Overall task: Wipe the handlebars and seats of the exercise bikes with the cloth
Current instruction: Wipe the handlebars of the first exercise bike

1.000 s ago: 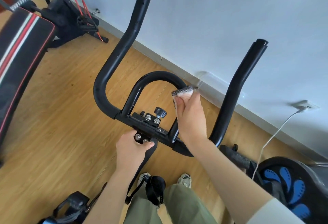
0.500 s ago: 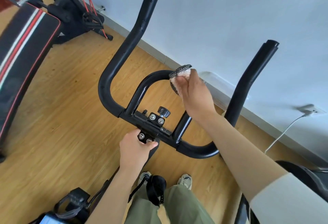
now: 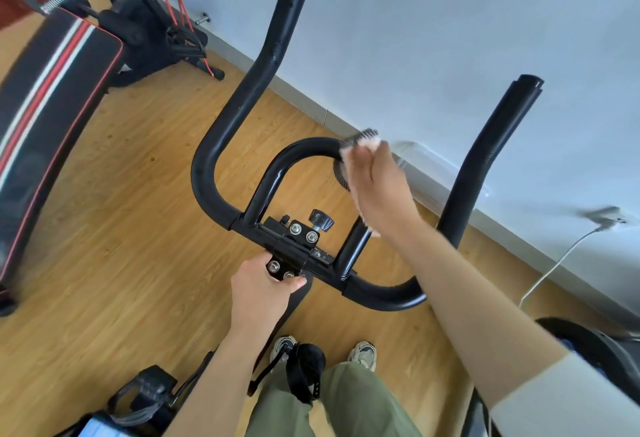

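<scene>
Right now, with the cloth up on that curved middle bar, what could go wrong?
The right hand is blurred with motion, so the cloth it holds on the inner loop may slip off. Coming down, its loose edge could snag on the adjustment knob. The left hand grips the clamp bracket beside its bolts, which might scrape the thumb.

Wood-plank floor (image 3: 121, 228) meets a pale wall (image 3: 450, 38) along a grey skirting board (image 3: 304, 100).

black handlebars (image 3: 221, 145), white cloth (image 3: 367, 145)
</scene>
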